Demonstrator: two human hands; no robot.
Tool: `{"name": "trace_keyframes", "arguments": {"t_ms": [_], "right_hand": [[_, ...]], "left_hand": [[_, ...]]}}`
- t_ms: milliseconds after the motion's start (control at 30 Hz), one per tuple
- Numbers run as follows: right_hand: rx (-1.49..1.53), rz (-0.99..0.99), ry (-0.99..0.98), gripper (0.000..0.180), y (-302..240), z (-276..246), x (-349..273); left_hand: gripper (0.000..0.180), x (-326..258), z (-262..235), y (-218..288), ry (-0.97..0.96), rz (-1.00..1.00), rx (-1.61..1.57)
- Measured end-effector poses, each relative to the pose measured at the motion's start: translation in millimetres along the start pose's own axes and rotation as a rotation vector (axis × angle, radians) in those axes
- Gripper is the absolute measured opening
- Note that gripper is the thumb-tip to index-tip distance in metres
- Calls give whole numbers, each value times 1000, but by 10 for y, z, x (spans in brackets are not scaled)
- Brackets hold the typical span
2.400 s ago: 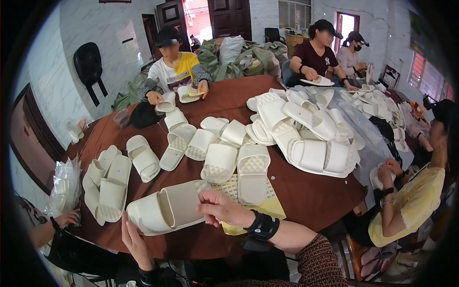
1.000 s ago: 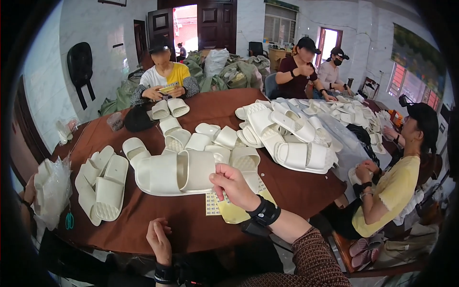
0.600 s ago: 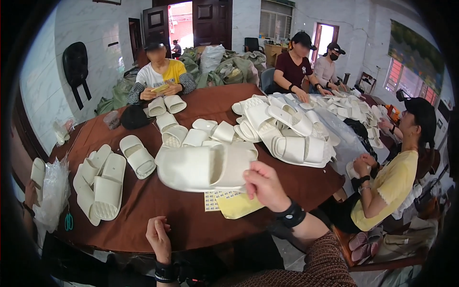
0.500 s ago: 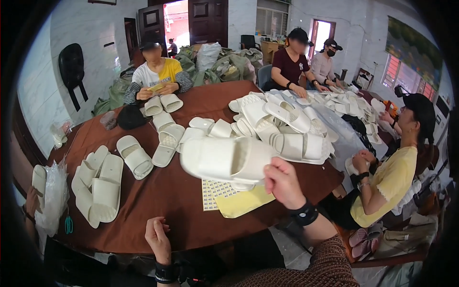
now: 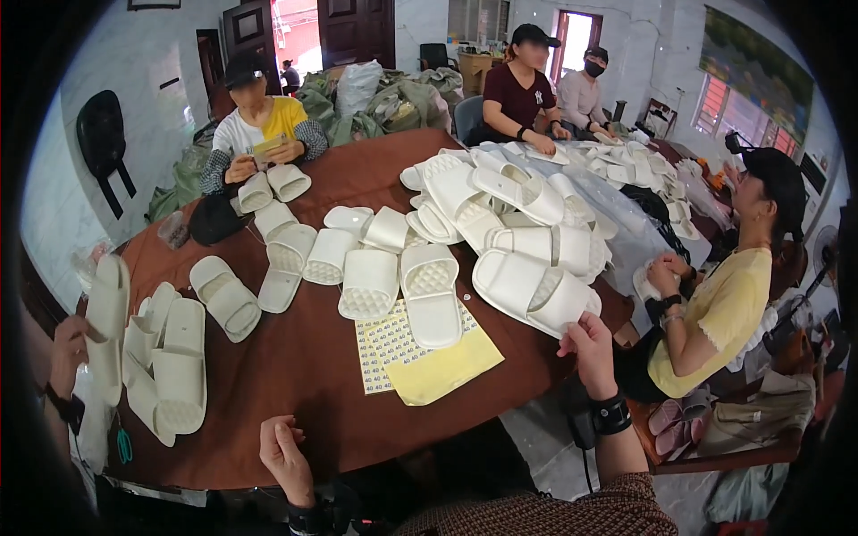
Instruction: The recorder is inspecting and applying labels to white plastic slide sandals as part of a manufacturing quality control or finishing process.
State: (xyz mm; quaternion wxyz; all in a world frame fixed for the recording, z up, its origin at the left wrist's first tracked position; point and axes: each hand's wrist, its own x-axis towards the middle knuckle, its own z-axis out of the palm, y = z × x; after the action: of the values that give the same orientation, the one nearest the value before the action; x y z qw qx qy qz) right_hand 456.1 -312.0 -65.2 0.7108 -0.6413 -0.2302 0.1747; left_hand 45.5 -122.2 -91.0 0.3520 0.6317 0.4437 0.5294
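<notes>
My right hand (image 5: 589,352) pinches the near end of a white slipper (image 5: 527,288) between thumb and fingers. That slipper lies tilted against the near side of a heap of white slippers (image 5: 514,204). My left hand (image 5: 286,457) rests at the table's near edge, loosely curled, holding nothing. Between my hands, further in, a white slipper with a quilted sole (image 5: 433,304) overlaps a yellow sheet (image 5: 447,366). Beside it lies another slipper (image 5: 369,284), and a sheet of small printed stickers (image 5: 376,366) shows under the yellow one.
A brown cloth (image 5: 277,375) covers the table. More slippers (image 5: 179,366) and teal scissors (image 5: 123,445) lie left. At the left rim a co-worker's hand (image 5: 67,353) holds a slipper. Other people sit at the far side and right. A wooden bench (image 5: 724,456) holds shoes and cloth.
My right hand has carried the slipper from above the yellow sheet rightward to the heap. My left hand stays near the edge. At the left rim the co-worker's slipper has risen.
</notes>
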Motion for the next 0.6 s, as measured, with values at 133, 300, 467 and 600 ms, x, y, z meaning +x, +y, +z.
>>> {"name": "trace_keyframes", "arguments": {"t_ms": [133,300,467,600], "right_hand": [[-83,-50,35,26,-106,17,-61],[-913,-624,152,39,-345,195,-177],[-1216,-901,-235,45,-447,505,-79],[-1289,-941,-303,51,-376,624,139]], "left_hand": [[28,-6,-5,18,-6,-9,-3],[25,-13,-6,20,-1,-11,12],[24,6,-6,-3,-10,4,-5],[23,1,-22,-2,-18,-2,-33]]}}
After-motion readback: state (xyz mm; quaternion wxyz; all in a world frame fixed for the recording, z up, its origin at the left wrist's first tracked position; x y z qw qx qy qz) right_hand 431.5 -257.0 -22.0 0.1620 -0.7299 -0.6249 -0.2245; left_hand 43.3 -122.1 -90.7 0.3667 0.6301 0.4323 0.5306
